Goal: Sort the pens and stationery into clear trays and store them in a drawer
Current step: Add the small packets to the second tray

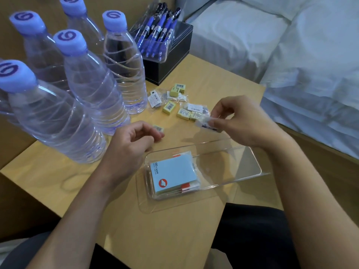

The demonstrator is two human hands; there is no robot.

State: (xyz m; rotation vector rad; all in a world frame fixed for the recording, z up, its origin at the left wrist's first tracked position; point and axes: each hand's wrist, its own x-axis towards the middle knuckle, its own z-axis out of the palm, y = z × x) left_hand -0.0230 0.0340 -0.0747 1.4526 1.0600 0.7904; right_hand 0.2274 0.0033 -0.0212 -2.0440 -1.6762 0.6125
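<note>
A clear tray lies on the wooden table in front of me, with a pack of blue sticky notes in its left end. My right hand pinches a small clear packet just above the tray's far edge. My left hand hovers curled left of the tray, a small yellow eraser at its fingertips. Several yellow erasers and small packets lie scattered behind. Blue pens stand in a second clear tray at the back.
Several water bottles with blue caps crowd the table's left side. A black box holds up the pen tray at the back. A white bed runs along the right. The table's right edge is near my right hand.
</note>
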